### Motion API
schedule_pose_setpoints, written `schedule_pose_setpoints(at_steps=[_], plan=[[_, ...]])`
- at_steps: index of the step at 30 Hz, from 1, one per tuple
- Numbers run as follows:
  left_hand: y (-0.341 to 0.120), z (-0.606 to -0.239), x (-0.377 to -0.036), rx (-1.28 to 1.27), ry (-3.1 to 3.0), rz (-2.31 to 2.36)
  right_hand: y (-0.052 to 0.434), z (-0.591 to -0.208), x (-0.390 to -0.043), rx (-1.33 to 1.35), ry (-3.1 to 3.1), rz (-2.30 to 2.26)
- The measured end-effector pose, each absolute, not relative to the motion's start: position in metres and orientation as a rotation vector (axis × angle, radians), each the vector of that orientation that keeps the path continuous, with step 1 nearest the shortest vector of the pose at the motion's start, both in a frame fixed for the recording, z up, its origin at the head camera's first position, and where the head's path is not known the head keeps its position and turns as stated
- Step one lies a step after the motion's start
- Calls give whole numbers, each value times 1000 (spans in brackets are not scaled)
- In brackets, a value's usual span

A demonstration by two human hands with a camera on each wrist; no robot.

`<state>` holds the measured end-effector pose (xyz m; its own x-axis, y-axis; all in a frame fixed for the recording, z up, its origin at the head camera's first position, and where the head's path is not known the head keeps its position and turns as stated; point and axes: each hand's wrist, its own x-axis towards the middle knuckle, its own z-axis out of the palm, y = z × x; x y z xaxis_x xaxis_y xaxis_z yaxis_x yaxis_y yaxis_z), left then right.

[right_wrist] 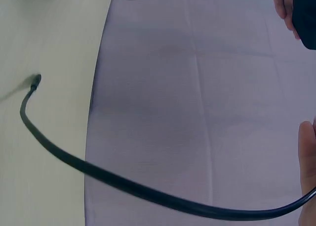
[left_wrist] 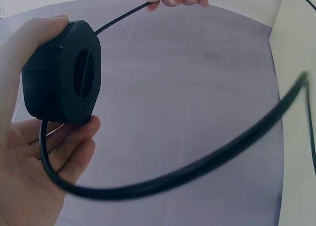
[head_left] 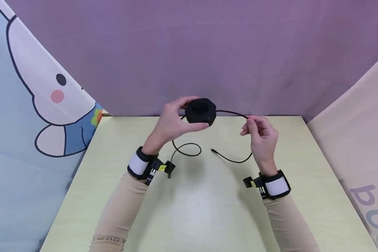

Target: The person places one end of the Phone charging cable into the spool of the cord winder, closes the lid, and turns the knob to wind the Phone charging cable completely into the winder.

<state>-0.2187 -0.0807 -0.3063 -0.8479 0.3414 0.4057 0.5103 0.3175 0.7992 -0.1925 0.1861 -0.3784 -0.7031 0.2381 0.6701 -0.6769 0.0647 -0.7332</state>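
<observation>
My left hand [head_left: 172,120] grips a black many-sided cable winder [head_left: 197,112] between thumb and fingers, above the far part of the table. In the left wrist view, a round recess with a bar across it shows in the face of the winder [left_wrist: 64,73]. A thin black cable [head_left: 230,111] leaves its right side, and my right hand [head_left: 264,134] pinches that stretch between thumb and forefinger. Below the right hand the cable's end hangs in a curve to a small plug [head_left: 212,150]. From the winder's left side, another length [head_left: 189,144] loops down under the left hand.
The pale wooden table [head_left: 192,217] lies under both arms. A purple cloth [head_left: 239,63] rises behind its far edge. Printed cloths hang at the left [head_left: 25,196] and right [head_left: 352,140]. Each wrist wears a strap with a small camera.
</observation>
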Motion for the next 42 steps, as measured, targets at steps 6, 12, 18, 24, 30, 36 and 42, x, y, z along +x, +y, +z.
schedule_pose_setpoints(at_steps=[6,12,18,24,30,36,42], plan=[[-80,-306,-217,-802,-2391,-1565,188,-382,-192,443,-1674,1717],[-79,-307,-217,-787,-2386,-1570,188,-385,-191,419,-1663,1701],[-80,-309,-217,-764,-2397,-1574,189,-387,-189,398,-1651,1702],[-80,-311,-217,-760,-2394,-1581,190,-389,-188,396,-1637,1700],[-80,-313,-216,-757,-2406,-1584,190,-391,-188,379,-1610,1756],[-78,-315,-216,-747,-2386,-1614,186,-397,-183,454,-1701,2031],[-72,-318,-216,-758,-2382,-1616,178,-405,-183,636,-1902,2216]])
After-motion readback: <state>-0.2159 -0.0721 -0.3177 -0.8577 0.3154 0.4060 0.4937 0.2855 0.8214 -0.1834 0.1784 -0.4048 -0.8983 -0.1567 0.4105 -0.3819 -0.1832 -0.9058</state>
